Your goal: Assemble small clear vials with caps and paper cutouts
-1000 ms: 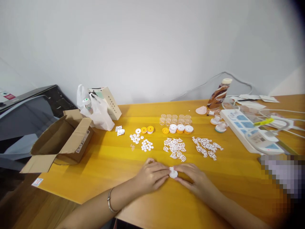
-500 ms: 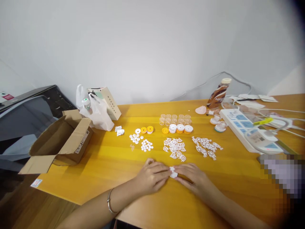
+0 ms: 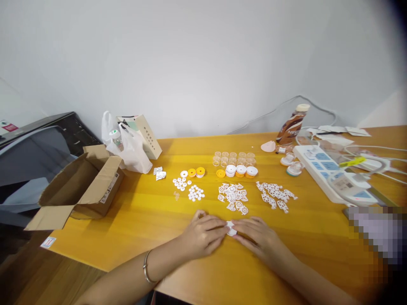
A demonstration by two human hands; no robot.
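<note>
Between my two hands, just above or on the table near its front, is a small white plastic piece (image 3: 231, 229), partly covered by fingertips. My left hand (image 3: 205, 234) pinches it from the left; my right hand (image 3: 257, 237) closes on its right side. Beyond the hands lie a pile of white openwork plastic parts (image 3: 234, 193) and a second pile of longer white cut-out parts (image 3: 275, 194). Small white round caps (image 3: 196, 193) and white discs (image 3: 181, 184) sit farther left, beside tiny clear bits (image 3: 176, 195).
Clear cups (image 3: 232, 161) stand in rows behind white and orange round lids (image 3: 241, 170). An open cardboard box (image 3: 104, 182) and a white plastic bag (image 3: 135, 148) are at left. On the right are a brown bottle (image 3: 291, 127) and a power strip (image 3: 324, 169).
Hardly anything differs. Both hands keep their grip on the white piece, with only a slight shift of the right fingers over it.
</note>
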